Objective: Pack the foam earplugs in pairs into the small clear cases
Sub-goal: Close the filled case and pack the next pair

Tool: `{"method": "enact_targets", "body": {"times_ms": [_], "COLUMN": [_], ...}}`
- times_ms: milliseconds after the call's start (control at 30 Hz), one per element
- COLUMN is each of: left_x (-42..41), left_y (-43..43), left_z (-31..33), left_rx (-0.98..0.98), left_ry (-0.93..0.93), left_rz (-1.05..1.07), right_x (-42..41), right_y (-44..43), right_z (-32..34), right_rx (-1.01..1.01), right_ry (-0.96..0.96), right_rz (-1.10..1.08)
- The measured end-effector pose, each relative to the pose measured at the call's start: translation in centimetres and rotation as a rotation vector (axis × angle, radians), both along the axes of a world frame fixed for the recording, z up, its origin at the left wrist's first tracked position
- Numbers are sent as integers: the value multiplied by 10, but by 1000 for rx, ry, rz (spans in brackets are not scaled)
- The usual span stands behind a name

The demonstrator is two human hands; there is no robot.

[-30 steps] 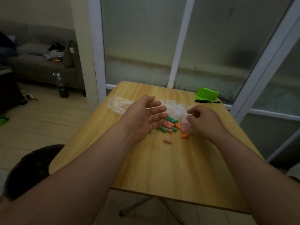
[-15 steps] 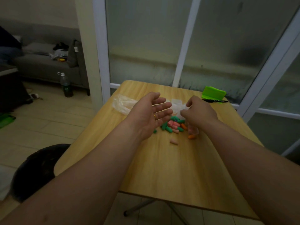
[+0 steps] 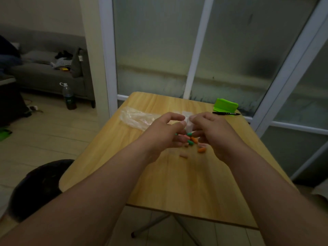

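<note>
A: Where is the small clear plastic case (image 3: 188, 125) at this point?

B: Lifted off the light wooden table (image 3: 159, 183), held between the person's two hands just above the heap of green, orange and pink foam earplugs (image 3: 190, 139). The right hand (image 3: 211, 135) has its fingers curled round one side. The left hand (image 3: 165, 134) pinches the other side with thumb and forefinger.

A: Why both hands on so small a thing?

B: Most likely one steadies it while the other works the lid. Whether the lid is open cannot be told, since the case is see-through and blurred.

A: And why hold it over the heap?

B: The reach to the next pair is short, and a dropped plug would land among the others.

A: Is anything in the case yet?

B: That cannot be told. A lone pink earplug (image 3: 183, 155) and a lone orange earplug (image 3: 201, 150) lie on the near side of the heap, easy to pick.

A: What else is on the table?

B: A crumpled clear plastic bag (image 3: 136, 118) lies left of the hands. A bright green folded thing (image 3: 225, 105) and a black pen (image 3: 226, 113) sit at the far right corner, well apart from the work
</note>
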State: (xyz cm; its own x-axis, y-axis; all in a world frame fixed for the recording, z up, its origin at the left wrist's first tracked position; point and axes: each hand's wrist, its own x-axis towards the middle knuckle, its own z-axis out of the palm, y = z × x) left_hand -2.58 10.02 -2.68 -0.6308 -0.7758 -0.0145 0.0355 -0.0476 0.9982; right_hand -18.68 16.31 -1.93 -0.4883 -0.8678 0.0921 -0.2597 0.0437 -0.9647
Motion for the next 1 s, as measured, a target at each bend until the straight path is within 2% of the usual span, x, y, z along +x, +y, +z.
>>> {"method": "enact_targets", "body": {"times_ms": [267,600,1000], "left_x": [14,13,14], "left_y": [7,10,11], "left_z": [-4,-2,-8], "left_rx": [-26,-34,29], "left_ry": [-17,-29,-22], "left_rz": [-109,-134,-90], "right_x": [12,6,14], "right_y": [14,22,18], "right_z": [-9,-10,-16], "right_rx": [1,60,33], "right_ry": [-42,-115,5], "right_rz": [40,108,41]}}
